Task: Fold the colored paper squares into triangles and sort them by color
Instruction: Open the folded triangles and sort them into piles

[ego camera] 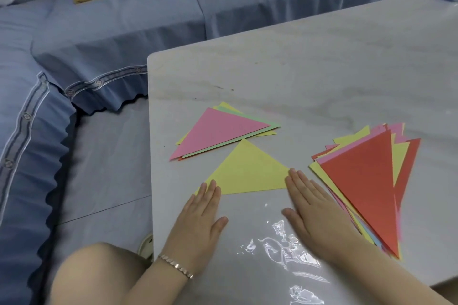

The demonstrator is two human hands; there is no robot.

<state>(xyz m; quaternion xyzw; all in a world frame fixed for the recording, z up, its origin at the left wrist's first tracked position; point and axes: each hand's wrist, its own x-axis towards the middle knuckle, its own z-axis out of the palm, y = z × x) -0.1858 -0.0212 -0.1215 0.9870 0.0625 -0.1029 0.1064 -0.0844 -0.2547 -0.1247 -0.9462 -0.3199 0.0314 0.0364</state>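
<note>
Crease-setting was, we judged, the step. We found the yellow triangle (247, 171) on the tabletop (297, 69) between pink-topped pile (218, 131) and red-topped pile (364, 181). Left hand (198, 218) and right hand (314, 210) lay flat, fingers (301, 182) straight, gripping nothing, tips on its near corners. We advised even pressure along the fold.

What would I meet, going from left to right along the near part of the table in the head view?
left hand → yellow triangle → right hand → red-topped pile of triangles
</note>
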